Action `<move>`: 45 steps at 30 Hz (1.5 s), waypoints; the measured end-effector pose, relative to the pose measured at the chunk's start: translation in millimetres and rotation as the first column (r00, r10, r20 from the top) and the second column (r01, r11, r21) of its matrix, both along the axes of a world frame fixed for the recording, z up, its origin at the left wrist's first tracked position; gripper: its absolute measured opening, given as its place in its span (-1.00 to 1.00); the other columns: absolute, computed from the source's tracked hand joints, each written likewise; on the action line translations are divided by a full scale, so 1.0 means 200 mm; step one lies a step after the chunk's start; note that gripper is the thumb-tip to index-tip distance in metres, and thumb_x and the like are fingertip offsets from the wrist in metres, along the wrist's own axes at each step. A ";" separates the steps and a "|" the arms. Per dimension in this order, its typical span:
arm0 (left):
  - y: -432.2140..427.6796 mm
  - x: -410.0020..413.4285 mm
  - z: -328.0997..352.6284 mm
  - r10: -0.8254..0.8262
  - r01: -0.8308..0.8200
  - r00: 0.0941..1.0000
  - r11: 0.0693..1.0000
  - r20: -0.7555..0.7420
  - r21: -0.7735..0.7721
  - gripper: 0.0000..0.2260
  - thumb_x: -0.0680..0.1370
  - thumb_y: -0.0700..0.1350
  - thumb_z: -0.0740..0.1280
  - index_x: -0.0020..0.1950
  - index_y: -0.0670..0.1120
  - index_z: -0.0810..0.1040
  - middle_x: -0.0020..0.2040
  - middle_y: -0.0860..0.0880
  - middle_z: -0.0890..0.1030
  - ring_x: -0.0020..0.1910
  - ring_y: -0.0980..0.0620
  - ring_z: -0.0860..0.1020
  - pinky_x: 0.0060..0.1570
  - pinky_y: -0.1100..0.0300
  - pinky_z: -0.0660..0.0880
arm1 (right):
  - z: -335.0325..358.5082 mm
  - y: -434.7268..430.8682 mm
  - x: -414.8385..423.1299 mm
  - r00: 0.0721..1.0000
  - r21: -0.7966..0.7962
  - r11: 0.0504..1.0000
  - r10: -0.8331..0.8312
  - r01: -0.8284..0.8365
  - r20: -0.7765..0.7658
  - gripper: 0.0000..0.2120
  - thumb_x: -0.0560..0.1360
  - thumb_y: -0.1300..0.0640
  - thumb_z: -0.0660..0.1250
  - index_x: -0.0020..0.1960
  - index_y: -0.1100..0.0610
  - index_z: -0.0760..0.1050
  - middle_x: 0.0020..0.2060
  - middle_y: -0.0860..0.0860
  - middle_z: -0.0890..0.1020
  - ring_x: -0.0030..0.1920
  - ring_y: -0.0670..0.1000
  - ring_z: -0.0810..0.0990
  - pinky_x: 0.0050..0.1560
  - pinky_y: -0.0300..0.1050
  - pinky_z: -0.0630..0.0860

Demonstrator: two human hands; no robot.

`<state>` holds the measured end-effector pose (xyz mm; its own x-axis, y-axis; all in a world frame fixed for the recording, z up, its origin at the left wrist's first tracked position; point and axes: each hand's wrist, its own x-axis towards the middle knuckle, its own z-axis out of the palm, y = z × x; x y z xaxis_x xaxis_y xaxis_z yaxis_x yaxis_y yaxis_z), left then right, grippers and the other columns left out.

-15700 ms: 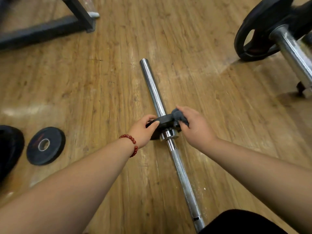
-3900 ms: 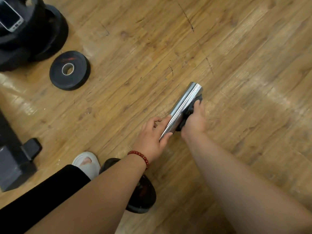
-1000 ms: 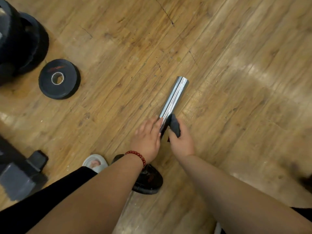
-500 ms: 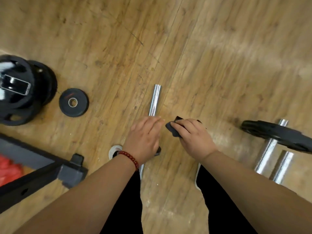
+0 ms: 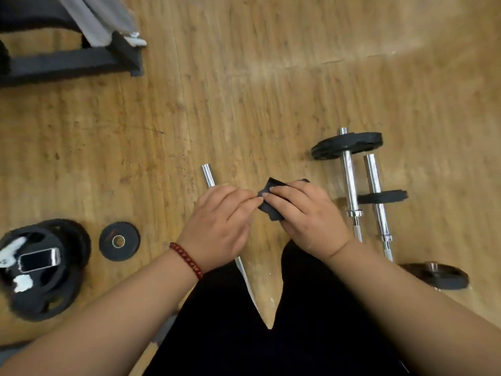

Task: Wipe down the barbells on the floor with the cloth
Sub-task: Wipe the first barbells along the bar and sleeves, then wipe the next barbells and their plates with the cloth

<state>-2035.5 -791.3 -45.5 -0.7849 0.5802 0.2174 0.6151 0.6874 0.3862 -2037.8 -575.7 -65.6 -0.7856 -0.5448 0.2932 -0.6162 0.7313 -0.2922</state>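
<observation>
The worn yellow-brown plank floor (image 5: pixel 271 90) spread under everything, grainy and scuffed. A black square-tube steel rack base (image 5: pixel 67 63) sat at the far left, and a stack of round black rubber weight plates (image 5: pixel 62 289) lay nearer on that side, with a small black disc plate (image 5: pixel 119 241) just beside it. To my right lay two chrome barbells side by side, one carrying a large black plate (image 5: pixel 347 146), the other a smaller black plate (image 5: pixel 382 198). A bare, smooth chrome bar (image 5: pixel 208 175) ran between my black-trousered legs (image 5: pixel 271 335), its middle hidden under my left hand (image 5: pixel 219 223). My right hand (image 5: pixel 306 215) was curled around the small, dark, crumpled cloth (image 5: pixel 272 184), held above the floor between the bare bar and the barbells, touching none of them. My left fingertips pinched its near corner.
</observation>
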 end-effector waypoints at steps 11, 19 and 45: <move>0.67 -0.12 0.26 -0.280 0.282 0.951 0.959 -0.128 -0.006 -0.76 0.57 -0.14 0.21 0.23 -0.08 0.45 0.12 -0.04 0.59 0.14 -0.05 0.52 0.27 -0.01 0.38 | 0.25 0.72 0.25 0.966 -0.054 0.969 -0.245 0.241 -0.079 -0.71 0.54 0.17 0.35 0.25 0.13 0.46 0.12 0.08 0.62 0.13 0.11 0.52 0.15 0.03 0.46; 1.30 -0.22 0.23 -0.377 0.371 0.922 0.926 -0.092 -0.072 -0.74 0.56 -0.12 0.21 0.25 -0.07 0.43 0.14 -0.04 0.59 0.15 -0.04 0.49 0.30 -0.02 0.35 | 0.18 1.33 0.31 0.933 -0.019 0.933 -0.359 0.359 0.008 -0.72 0.52 0.17 0.34 0.22 0.15 0.56 0.12 0.06 0.63 0.11 0.12 0.54 0.08 0.04 0.51; 1.71 -1.01 0.04 -0.780 0.776 0.626 0.625 -0.017 -0.088 -0.73 0.52 -0.14 0.24 0.21 -0.12 0.50 0.12 -0.06 0.58 0.13 -0.03 0.48 0.25 0.07 0.33 | -0.02 1.32 -0.14 0.688 -0.051 0.687 -0.725 0.725 0.017 -0.76 0.61 0.15 0.13 0.26 0.08 0.41 0.10 0.03 0.63 0.08 0.11 0.57 0.03 0.06 0.55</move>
